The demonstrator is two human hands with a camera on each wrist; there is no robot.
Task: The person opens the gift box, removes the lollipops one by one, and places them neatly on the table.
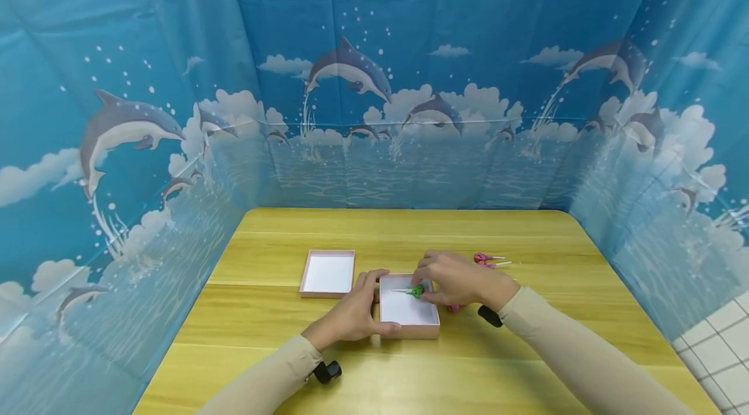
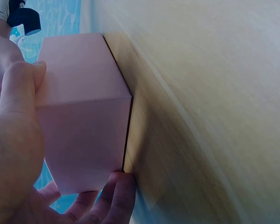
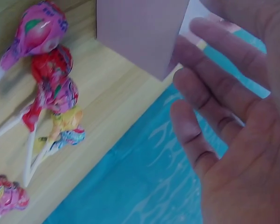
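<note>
My left hand (image 1: 355,311) holds the near left corner of a pink box (image 1: 409,332), thumb on its front side and fingers around its left side. The left wrist view shows the fingertips (image 2: 123,186) low on the wall, close to the tabletop. Over the box's right rim reaches my right hand (image 1: 453,277). Its thumb and fingertips pinch a green-wrapped lollipop (image 1: 417,291) inside the box, with the white stick pointing left. In the right wrist view the other fingers (image 3: 210,93) spread beside the box wall, and the green lollipop is out of sight.
A shallow pink lid (image 1: 329,273), white inside, lies left of the box. Several wrapped lollipops (image 1: 481,259) lie on the wooden table (image 1: 263,330) to the right, some partly hidden by the right hand. A blue dolphin curtain (image 1: 386,161) surrounds the table's back and sides.
</note>
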